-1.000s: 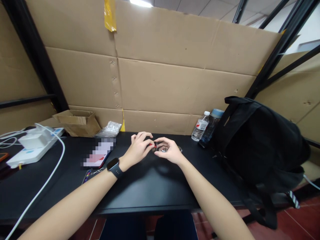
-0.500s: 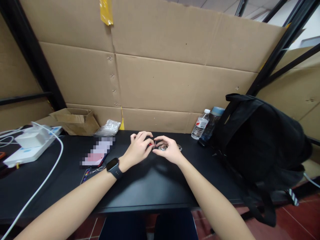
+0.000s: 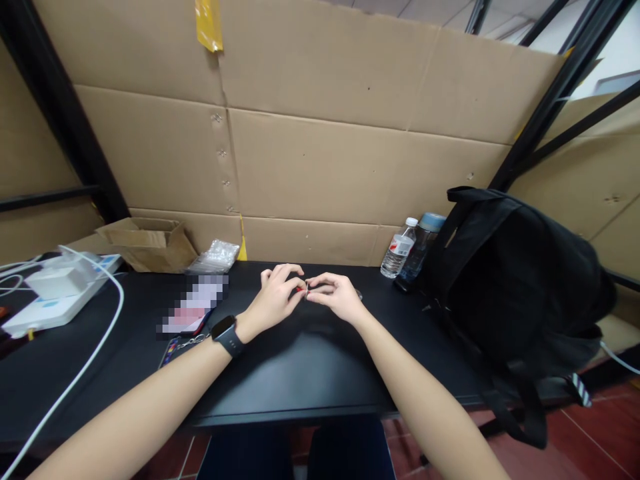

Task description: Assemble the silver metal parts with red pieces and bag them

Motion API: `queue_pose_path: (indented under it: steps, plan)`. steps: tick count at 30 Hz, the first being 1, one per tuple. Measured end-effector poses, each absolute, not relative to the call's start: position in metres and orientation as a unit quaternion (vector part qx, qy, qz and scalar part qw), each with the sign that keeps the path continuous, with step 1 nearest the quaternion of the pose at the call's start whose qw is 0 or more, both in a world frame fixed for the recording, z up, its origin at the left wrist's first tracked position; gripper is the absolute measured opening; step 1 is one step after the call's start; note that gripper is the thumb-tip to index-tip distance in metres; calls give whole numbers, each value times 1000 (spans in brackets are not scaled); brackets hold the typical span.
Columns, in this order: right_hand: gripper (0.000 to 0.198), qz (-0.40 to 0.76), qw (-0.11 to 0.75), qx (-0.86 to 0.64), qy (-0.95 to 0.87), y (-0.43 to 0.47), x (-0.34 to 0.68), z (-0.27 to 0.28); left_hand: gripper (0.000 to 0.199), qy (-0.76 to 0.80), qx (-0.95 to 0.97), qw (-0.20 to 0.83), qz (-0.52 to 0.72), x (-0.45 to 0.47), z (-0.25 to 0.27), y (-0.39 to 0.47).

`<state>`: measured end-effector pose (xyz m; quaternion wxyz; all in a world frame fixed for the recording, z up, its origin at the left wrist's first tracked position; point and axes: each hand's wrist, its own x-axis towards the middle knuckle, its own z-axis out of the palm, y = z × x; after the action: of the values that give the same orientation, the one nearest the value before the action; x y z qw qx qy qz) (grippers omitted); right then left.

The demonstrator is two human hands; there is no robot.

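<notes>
Over the black desk, my left hand [image 3: 276, 295], with a dark watch at its wrist, pinches a small red thing [image 3: 300, 290] between thumb and fingers. Facing it, my right hand [image 3: 337, 297] has its thumb and fingers closed on a thin, pale round piece [image 3: 307, 291] seen nearly edge-on. The two sets of fingertips almost meet, with the red thing close against the thin piece; whether they are joined I cannot tell. Behind my right hand, the edge of a shiny object [image 3: 359, 294] shows on the desk, mostly hidden.
Left of my hands lie a phone [image 3: 193, 307] with a chain, a clear plastic packet [image 3: 216, 256], an open cardboard box [image 3: 150, 243] and a white power strip [image 3: 60, 303] with cables. A water bottle [image 3: 399, 248], a second bottle [image 3: 423, 243] and a black backpack [image 3: 520, 300] stand right.
My right fingers have closed in toward the left hand, onto the thin round piece. The shiny thing seen beneath them before is now mostly hidden. The view has shifted slightly.
</notes>
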<state>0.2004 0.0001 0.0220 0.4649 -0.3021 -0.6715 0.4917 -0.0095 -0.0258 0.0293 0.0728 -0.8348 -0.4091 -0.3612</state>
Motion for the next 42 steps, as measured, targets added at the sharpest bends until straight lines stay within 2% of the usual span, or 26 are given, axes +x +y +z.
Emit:
queue_pose_path:
  steps: [9, 21, 24, 31, 42]
  plan:
    - [22, 346, 399, -310, -790, 3, 208, 25, 13, -407, -834, 58, -367, -9, 26, -25]
    - [9, 283, 380, -311, -824, -1, 209, 31, 24, -394, -850, 5, -349, -16, 43, -29]
    - [8, 281, 384, -314, -821, 0, 211, 31, 29, -378, -871, -2, -314, -19, 42, -28]
    - [7, 266, 389, -330, -818, 3, 217, 33, 28, -366, -900, -23, -235, -19, 30, -24]
    - [12, 180, 307, -317, -879, -4, 214, 33, 18, -360, -910, -61, -195, -17, 23, -21]
